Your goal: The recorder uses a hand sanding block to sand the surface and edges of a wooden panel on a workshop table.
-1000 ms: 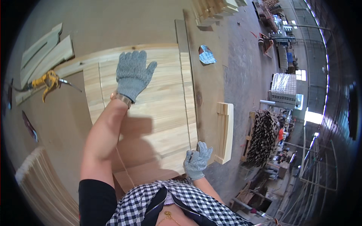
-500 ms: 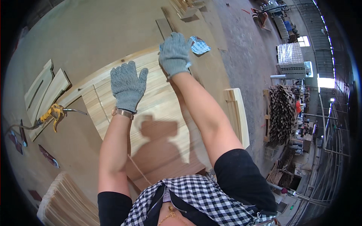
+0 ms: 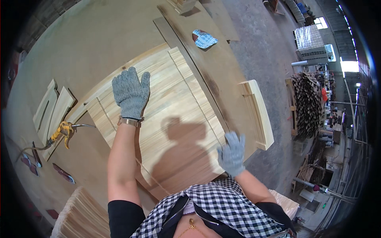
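Off to my left a yellow nail gun point(image 3: 59, 133) lies on the workbench point(image 3: 91, 43) beside short wood offcuts point(image 3: 51, 109). Far side, a crumpled printed wrapper point(image 3: 204, 39). Right edge holds a slatted wooden frame point(image 3: 258, 113); stacked sticks point(image 3: 307, 99) beyond.

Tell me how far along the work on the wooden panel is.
Done: the pale plank panel lies flat on the workbench, its boards side by side. In hand: the gloved left hand rests flat on the panel's far part, and the gloved right hand is at its near right edge. Left: the yellow air tool lies untouched beside it, and a wooden frame piece waits at the right.
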`<act>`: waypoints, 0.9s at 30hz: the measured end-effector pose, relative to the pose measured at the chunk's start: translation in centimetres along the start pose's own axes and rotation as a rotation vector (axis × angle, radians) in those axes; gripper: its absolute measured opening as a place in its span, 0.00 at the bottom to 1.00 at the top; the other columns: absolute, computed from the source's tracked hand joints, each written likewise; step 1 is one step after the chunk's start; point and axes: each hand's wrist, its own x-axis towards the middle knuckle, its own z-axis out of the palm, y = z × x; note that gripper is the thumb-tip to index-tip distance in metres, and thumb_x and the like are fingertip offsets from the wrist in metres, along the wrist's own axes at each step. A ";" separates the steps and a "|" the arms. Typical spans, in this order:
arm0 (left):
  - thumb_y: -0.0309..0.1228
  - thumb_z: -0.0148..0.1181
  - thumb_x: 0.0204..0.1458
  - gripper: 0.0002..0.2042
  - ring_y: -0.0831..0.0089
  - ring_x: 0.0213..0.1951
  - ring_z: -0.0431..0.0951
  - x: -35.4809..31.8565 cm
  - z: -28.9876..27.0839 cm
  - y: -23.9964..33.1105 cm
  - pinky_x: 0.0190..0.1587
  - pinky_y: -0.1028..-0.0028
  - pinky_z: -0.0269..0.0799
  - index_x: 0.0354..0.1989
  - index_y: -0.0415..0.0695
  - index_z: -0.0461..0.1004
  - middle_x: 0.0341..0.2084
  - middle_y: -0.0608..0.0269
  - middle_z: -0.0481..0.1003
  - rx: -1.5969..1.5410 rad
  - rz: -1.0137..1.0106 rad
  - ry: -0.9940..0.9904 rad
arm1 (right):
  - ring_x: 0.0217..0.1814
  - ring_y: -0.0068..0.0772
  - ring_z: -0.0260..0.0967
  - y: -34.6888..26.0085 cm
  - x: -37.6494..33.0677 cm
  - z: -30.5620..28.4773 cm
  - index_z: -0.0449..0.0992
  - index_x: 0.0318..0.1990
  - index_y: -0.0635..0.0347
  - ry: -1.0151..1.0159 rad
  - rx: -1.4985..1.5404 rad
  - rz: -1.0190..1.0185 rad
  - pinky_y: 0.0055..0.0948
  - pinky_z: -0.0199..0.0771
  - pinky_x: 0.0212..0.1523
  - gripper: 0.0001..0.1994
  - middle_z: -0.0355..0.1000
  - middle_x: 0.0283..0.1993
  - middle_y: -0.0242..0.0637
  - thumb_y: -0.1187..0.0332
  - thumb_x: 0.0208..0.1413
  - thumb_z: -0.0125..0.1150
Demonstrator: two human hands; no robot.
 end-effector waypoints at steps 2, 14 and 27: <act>0.50 0.47 0.52 0.25 0.55 0.38 0.72 -0.1 0.2 0.2 0.43 0.60 0.64 0.43 0.38 0.71 0.33 0.47 0.73 -0.030 0.024 0.135 | 0.62 0.57 0.52 -0.8 6.1 0.3 0.66 0.35 0.61 0.013 0.025 -0.043 0.65 0.43 0.60 0.10 0.60 0.54 0.53 0.70 0.45 0.56; 0.49 0.49 0.51 0.23 0.54 0.35 0.72 0.0 -0.2 0.3 0.41 0.60 0.64 0.40 0.39 0.71 0.29 0.49 0.73 -0.050 0.028 0.086 | 0.57 0.53 0.56 -0.2 19.9 5.0 0.67 0.34 0.64 0.287 0.325 -0.009 0.49 0.53 0.57 0.08 0.63 0.47 0.53 0.69 0.50 0.54; 0.50 0.49 0.50 0.24 0.53 0.38 0.72 0.2 -0.3 0.2 0.44 0.59 0.64 0.40 0.38 0.72 0.33 0.48 0.74 -0.020 -0.024 0.044 | 0.49 0.51 0.65 -0.3 7.2 -3.3 0.61 0.55 0.67 0.035 0.082 0.097 0.41 0.65 0.50 0.33 0.66 0.47 0.51 0.57 0.44 0.63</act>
